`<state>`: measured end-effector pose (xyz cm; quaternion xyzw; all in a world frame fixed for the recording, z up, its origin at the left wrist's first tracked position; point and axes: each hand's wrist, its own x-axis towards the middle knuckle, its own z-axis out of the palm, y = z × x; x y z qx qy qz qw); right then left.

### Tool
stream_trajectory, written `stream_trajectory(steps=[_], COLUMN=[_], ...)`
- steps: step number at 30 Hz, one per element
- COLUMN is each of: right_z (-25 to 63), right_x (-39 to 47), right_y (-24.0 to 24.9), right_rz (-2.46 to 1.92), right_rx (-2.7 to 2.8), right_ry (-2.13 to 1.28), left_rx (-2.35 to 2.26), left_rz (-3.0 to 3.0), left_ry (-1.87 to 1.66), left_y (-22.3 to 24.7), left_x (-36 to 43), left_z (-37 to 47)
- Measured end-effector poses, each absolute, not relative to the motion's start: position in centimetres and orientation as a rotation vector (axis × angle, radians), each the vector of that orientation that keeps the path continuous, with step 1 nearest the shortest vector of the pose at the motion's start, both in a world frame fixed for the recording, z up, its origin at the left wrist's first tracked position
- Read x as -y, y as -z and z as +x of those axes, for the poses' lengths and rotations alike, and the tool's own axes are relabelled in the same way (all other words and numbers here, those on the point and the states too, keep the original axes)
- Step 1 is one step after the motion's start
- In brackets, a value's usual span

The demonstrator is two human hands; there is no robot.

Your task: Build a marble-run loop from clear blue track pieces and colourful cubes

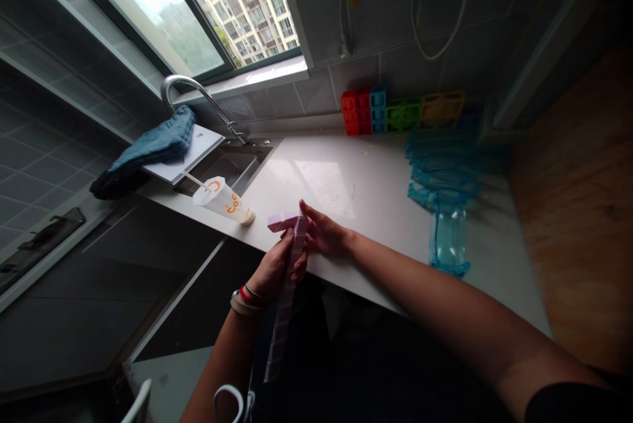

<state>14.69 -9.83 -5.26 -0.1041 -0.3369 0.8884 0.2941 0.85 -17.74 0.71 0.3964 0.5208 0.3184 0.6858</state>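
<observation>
Plastic drink cup [222, 201], left of centre, could topple if nudged; your left hand [273, 263] pinches the pink segmented strip [283, 314] at lower centre, whose long tail could drag it loose if your spread right hand [326, 232] gives no support.

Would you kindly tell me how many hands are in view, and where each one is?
2. The left hand holds the pink strip; the right hand is at the strip's upper part, partly hidden behind it. No others show.
</observation>
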Motion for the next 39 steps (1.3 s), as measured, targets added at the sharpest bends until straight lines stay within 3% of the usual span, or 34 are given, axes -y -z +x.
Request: stream_trajectory(steps=[5, 10, 28, 39], right_z=[14.8, 14.4, 15.5, 14.1], right_x=[9.7, 9.5, 9.4, 9.9], right_y=[5.5, 6.0, 5.8, 5.6], right_rz=[-0.121, -0.126, 0.052, -0.307], right_rx=[0.893, 0.828, 0.849, 0.864], right_ry=[-2.540, -2.489, -2.425, -2.277], left_rx=[-1.191, -1.277, -0.411, -1.290], left_rz=[0.864, 0.903, 0.445, 0.838], left_ry=[-0.690, -0.695, -0.775, -0.972], left_y=[-0.8, 0.0, 1.6, 1.6], left_x=[18.0, 17.7, 19.4, 19.2], left_z=[1.0, 0.5, -0.2, 1.7])
